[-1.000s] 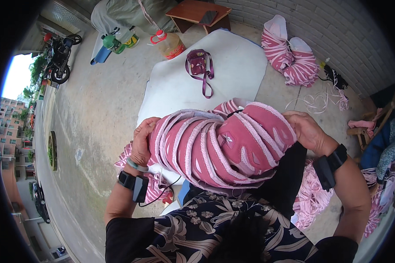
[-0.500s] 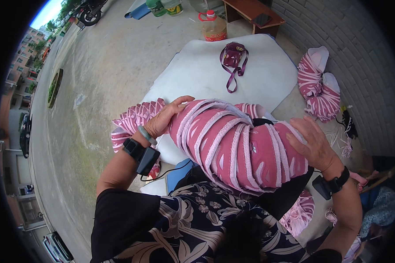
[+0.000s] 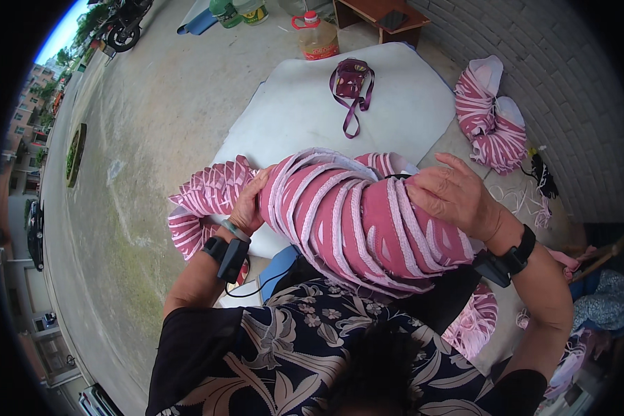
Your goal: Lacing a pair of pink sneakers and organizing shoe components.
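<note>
Across my lap lies a thick, curved stack of nested pink fabric pieces point(image 3: 347, 215) with white braided edges and small white cut-outs; they look like shoe uppers. My left hand point(image 3: 249, 204) is closed round the stack's left end, its fingertips partly hidden behind the fabric. On the upper right of the stack lies my right hand point(image 3: 454, 197), fingers loosely bent and slightly apart on the pieces, not wrapped round them. A similar pink bundle point(image 3: 211, 187) sits just beyond my left hand. Part of another one point(image 3: 385, 163) shows behind the stack.
A white sheet point(image 3: 284, 104) covers the ground ahead, with a small purple strapped bag point(image 3: 351, 82) on it. Two more pink bundles point(image 3: 499, 145) stand by the grey brick wall point(image 3: 534, 62). Farther off are a red-capped jug point(image 3: 319, 40) and a low wooden bench point(image 3: 385, 24).
My right hand has slid left and up from the stack's right end onto its upper side. My left hand has shifted lower on the left end. The view has shifted slightly.
</note>
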### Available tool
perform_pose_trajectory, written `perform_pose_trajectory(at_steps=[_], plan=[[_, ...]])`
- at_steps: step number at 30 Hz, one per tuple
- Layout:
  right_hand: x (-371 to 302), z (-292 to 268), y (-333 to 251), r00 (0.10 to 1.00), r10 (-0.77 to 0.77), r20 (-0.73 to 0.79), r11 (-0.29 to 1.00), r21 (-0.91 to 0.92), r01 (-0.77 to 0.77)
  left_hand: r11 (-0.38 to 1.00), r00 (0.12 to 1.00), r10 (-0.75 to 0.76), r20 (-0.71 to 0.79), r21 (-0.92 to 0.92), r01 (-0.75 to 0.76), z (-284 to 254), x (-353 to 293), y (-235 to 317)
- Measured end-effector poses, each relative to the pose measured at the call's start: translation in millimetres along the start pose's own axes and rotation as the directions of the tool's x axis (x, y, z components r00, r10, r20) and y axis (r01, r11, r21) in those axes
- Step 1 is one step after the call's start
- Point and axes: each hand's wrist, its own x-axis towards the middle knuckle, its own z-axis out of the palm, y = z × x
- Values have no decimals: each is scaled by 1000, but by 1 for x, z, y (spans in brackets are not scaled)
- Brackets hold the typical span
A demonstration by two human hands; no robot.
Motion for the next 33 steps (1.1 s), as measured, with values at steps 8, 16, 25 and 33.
perform_pose_trajectory(at_steps=[8,16,25,33], plan=[[13,7,0,988,148,-45,989,-2,-148,983,987,-145,-72,-122,135,-7,21,-7],[14,5,-10,956,287,-64,958,38,-285,983,985,-148,-89,-127,136,-3,21,-8],[12,3,-6,949,316,16,946,74,-316,983,991,-129,-43,-137,122,-8,21,-13],[16,-2,-7,991,133,-8,991,3,-133,984,992,-125,-29,-129,121,-5,21,-2]])
